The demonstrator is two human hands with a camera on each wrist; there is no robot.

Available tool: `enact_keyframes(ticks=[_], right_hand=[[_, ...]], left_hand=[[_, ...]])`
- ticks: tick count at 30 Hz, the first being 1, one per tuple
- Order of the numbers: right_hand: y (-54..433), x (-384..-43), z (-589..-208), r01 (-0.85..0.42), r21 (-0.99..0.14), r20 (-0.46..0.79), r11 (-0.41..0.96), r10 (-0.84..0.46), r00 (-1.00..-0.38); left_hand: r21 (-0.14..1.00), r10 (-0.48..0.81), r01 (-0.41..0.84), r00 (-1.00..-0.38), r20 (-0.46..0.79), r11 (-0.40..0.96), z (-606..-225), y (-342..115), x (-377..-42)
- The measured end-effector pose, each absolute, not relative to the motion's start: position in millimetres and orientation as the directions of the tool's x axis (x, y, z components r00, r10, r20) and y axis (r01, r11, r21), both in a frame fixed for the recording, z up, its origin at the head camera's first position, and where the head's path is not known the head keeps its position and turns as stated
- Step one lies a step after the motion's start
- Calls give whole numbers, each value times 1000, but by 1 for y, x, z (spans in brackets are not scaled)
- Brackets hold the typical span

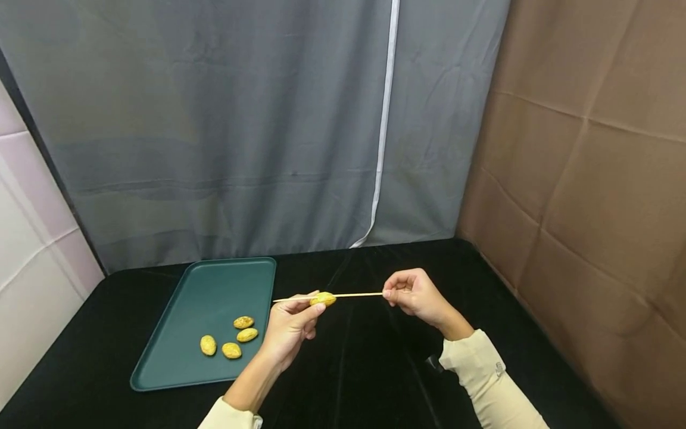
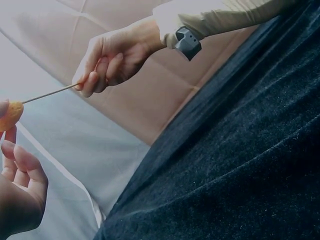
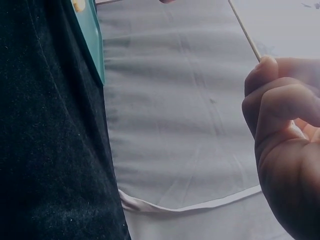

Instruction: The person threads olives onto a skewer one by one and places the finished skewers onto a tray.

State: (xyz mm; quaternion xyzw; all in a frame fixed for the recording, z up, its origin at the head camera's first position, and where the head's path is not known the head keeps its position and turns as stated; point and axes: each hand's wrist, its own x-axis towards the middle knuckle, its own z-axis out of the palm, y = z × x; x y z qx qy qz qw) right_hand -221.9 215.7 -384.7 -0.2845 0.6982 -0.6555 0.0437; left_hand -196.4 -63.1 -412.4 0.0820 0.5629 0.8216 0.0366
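Observation:
Between thumb and fingers, my left hand (image 1: pixel 286 330) pinches a small yellow oval fruit (image 1: pixel 324 299), above the table. A thin wooden skewer (image 1: pixel 359 295) runs through it, its pointed end sticking out to the left over the left fingers. My right hand (image 1: pixel 420 297) pinches the skewer's other end with thumb and fingertips. In the left wrist view the fruit (image 2: pixel 11 117) shows at the left edge, partly cut off, with the skewer (image 2: pixel 50 93) leading to the right hand (image 2: pixel 117 60). The right wrist view has the skewer (image 3: pixel 245 32) rising from the curled right fingers.
A dark green tray (image 1: pixel 187 316) lies on the black cloth-covered table (image 1: pixel 375 375) to the left, with several yellow oval fruits (image 1: pixel 232 350) near its front right. A grey curtain (image 1: pixel 257 131) closes off the back; a brown cloth wall (image 1: pixel 600 208) stands at the right.

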Motion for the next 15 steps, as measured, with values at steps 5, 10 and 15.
enact_keyframes(ticks=[5, 10, 15], right_hand=[[214, -223, -384, -345, -938, 319, -28, -454, -832], [213, -223, -384, -340, -940, 318, -38, -461, -828], [209, -224, -386, -324, -945, 300, -31, -473, -829]], left_hand=[[931, 147, 32, -985, 91, -363, -411, -62, -197], [933, 147, 24, -986, 82, -359, -412, -62, -196], [935, 132, 10, -989, 60, -354, -415, -64, -195]])
